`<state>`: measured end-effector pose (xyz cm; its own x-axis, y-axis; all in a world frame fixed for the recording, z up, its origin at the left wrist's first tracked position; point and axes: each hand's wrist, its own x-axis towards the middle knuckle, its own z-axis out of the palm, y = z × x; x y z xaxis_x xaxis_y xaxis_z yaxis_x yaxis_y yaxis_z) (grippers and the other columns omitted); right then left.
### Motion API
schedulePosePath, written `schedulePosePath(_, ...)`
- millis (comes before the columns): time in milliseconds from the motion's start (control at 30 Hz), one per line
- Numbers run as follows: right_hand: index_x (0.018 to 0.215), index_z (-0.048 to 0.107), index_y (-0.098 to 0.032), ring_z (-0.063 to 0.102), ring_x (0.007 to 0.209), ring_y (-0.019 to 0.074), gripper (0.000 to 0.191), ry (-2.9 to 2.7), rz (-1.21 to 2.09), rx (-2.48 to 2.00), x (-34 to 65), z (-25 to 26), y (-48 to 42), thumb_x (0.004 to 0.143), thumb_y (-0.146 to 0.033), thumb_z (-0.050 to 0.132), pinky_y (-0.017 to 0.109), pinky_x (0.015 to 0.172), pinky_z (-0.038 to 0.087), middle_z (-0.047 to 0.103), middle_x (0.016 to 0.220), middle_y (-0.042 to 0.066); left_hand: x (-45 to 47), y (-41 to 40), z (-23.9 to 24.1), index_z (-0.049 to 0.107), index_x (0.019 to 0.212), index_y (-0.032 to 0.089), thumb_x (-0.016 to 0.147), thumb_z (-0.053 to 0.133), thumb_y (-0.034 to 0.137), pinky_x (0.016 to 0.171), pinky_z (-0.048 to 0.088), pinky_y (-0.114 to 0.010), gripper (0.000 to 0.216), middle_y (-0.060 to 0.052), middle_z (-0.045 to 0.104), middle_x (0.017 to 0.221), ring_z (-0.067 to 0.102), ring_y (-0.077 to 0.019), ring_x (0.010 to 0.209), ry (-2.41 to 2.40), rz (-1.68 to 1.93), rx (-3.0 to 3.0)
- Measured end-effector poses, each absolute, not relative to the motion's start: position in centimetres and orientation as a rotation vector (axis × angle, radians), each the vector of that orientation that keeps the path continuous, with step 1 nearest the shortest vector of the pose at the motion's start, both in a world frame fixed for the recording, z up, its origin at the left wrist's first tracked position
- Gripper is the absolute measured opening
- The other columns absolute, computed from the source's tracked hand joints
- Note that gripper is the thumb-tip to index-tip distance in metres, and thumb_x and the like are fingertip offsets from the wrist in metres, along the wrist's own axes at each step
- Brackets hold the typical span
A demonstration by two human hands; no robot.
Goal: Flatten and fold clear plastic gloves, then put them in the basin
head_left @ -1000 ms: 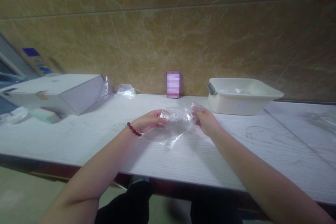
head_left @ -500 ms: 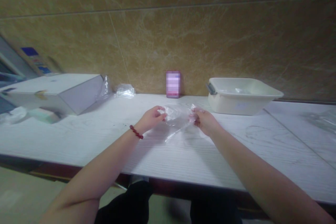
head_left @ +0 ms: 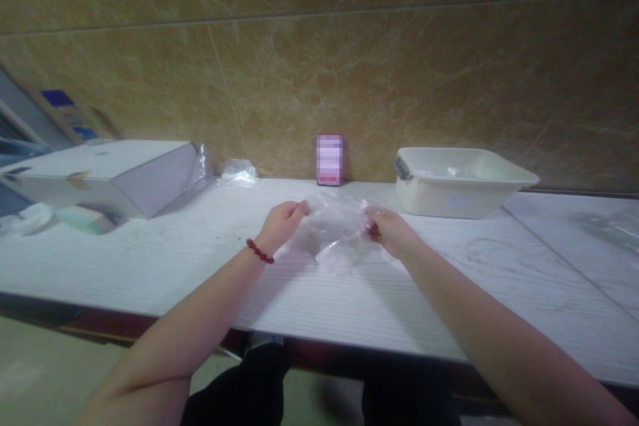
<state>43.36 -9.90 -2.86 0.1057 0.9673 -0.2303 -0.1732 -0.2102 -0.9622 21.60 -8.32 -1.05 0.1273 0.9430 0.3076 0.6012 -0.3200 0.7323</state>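
Note:
A clear, crinkled plastic bag (head_left: 335,226) is stretched between both my hands just above the white table (head_left: 150,259). My left hand (head_left: 282,223), with a red bead bracelet on its wrist, pinches the bag's left edge with closed fingers. My right hand (head_left: 389,229) grips the bag's right edge, fingers curled. What is inside the bag, if anything, is too faint to make out.
A cream plastic tub (head_left: 462,181) stands at the back right. A white box (head_left: 107,173) lies at the back left, with loose clear bags (head_left: 238,173) beside it. A small pink package (head_left: 329,160) leans against the brown tiled wall.
Both hands have moved slightly farther from me with the bag, and the left hand has risen a little. The bag is now spread flatter between them.

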Motion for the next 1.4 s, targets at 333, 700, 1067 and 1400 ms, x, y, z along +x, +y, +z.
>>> schedulePosePath(333, 0.081, 0.045, -0.018, 0.050, 0.041, 0.0110, 0.015, -1.177, 0.951, -1.682, 44.3, -3.3, -9.4, 0.069, -0.026, 0.048, 0.024, 0.042, 0.042, 0.051, 0.048, -0.002, 21.3, -7.5, -1.3, 0.056, 0.058, 0.011, 0.070, 0.034, 0.031, 0.049, 0.034, -0.022, 0.031, -0.008, 0.062, 0.067, 0.051, -0.0133, 0.057, 1.210, 0.901, 1.259)
schedulePosePath(700, 0.092, 0.046, -0.020, 0.042, 0.095, 0.0220, 0.024, -2.086, -0.064, -0.997, 43.1, -1.4, -12.3, 0.069, -0.025, 0.049, 0.040, 0.083, 0.032, 0.049, 0.093, 0.008, 20.8, -8.3, 0.2, 0.060, 0.072, 0.010, 0.077, 0.027, 0.030, 0.059, 0.041, -0.029, 0.039, -0.009, 0.061, 0.072, 0.054, -0.0163, 0.062, 0.858, 0.814, 0.789)
schedulePosePath(1067, 0.101, 0.043, -0.015, 0.039, 0.095, 0.0267, 0.053, -1.872, 0.002, -1.267, 38.4, -2.8, -14.8, 0.062, -0.049, 0.053, 0.043, 0.080, 0.034, 0.045, 0.097, 0.013, 22.3, -10.9, 1.5, 0.048, 0.107, 0.022, 0.078, 0.027, 0.032, 0.056, 0.038, -0.028, 0.038, -0.008, 0.056, 0.098, 0.055, -0.0187, 0.077, 0.686, 0.832, 0.813)
schedulePosePath(1400, 0.075, 0.054, -0.019, 0.053, 0.077, 0.0168, 0.013, -1.785, -0.021, -1.060, 41.1, 0.3, -13.4, 0.074, -0.028, 0.044, 0.031, 0.072, 0.041, 0.057, 0.078, 0.005, 21.4, -11.5, 2.7, 0.049, 0.105, 0.011, 0.079, 0.025, 0.035, 0.061, 0.039, -0.033, 0.043, -0.013, 0.057, 0.092, 0.055, -0.0204, 0.073, 0.525, 0.693, 0.654)
